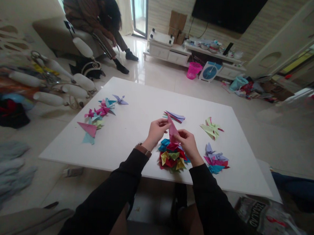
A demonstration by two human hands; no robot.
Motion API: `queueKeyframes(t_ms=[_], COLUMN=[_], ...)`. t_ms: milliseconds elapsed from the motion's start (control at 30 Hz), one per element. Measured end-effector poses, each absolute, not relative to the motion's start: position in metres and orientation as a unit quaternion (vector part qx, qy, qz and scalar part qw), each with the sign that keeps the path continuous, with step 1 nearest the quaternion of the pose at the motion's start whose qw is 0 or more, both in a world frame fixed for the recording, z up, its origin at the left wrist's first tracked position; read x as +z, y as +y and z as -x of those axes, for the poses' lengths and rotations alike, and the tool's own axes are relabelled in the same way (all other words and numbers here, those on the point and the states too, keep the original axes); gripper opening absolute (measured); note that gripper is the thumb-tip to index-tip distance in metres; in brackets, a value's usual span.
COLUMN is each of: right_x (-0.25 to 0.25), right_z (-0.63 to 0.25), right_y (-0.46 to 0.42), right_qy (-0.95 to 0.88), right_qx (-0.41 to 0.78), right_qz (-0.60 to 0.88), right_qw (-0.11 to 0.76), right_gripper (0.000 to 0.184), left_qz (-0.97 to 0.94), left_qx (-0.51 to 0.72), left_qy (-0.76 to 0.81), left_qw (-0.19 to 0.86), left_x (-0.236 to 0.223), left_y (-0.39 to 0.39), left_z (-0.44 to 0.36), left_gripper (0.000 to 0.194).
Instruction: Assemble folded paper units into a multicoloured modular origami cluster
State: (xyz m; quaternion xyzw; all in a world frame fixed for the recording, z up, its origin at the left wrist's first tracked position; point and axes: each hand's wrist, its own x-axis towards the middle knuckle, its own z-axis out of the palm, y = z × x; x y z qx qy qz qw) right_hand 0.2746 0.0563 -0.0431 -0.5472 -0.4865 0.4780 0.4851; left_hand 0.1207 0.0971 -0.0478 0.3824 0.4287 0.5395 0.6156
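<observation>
**Pink folded paper [173,130] pinched between my two hands**

The room spreads out beyond me: a glossy tiled floor [159,73], a pale striped wall [163,4], and a long white cabinet [157,51] beneath a black television [228,10]. At the upper left, a person [82,10] sits bent forward on a sofa [47,31]. Nearer stands my white table [135,127], its top filling the middle of my view.

My forearms reach over its near edge in black sleeves, angled inward toward each other, with a brown band [143,150] on my left wrist. Just below my fingers lies a heap of folded papers [170,163] in red, blue, yellow and green. Smaller groups lie well apart to either side: pink and teal folded pieces [102,111] on the left, purple, pink and blue ones [215,161] on the right.

My left hand [155,133] has its thumb and fingertips closed on the paper's left edge; my right hand [189,143] pinches it lower down, on the right. The paper itself is a slim, tapering piece, its narrow point aimed up and left, raised just over the heap. A lone purple paper crane [120,100] rests toward the far left.
</observation>
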Motion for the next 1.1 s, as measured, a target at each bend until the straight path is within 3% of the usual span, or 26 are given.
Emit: queueKeyframes(t_ms=[267, 400, 567, 667, 833, 1100], right_x=[-0.040, -0.034, -0.030, -0.037, -0.056, -0.062], right_z=[-0.293, -0.297, -0.303, -0.310, -0.325, -0.341], right_y=[0.051, 0.045, 0.035, 0.036, 0.052, 0.122], right_qy=[-0.423, -0.368, -0.361, -0.335, -0.304, -0.251], right_qx=[0.499, 0.489, 0.530, 0.498, 0.435, 0.437], right_qz=[0.571, 0.562, 0.546, 0.546, 0.544, 0.577], right_qw=[0.496, 0.557, 0.539, 0.585, 0.650, 0.643], right_gripper=[0.036, 0.033, 0.038, 0.041, 0.047, 0.034], left_qz=[-0.326, -0.304, -0.273, -0.283, -0.326, -0.364], left_qx=[0.541, 0.566, 0.562, 0.552, 0.513, 0.518], left_qy=[0.445, 0.422, 0.402, 0.398, 0.438, 0.508], left_qw=[0.635, 0.639, 0.669, 0.676, 0.663, 0.584], left_x=[-0.039, -0.038, -0.036, -0.038, -0.045, -0.047], left_y=[0.085, 0.081, 0.074, 0.071, 0.081, 0.099], left_z=[-0.106, -0.106, -0.109, -0.114, -0.125, -0.123], left_gripper=[0.030, 0.030, 0.028, 0.026, 0.024, 0.021])
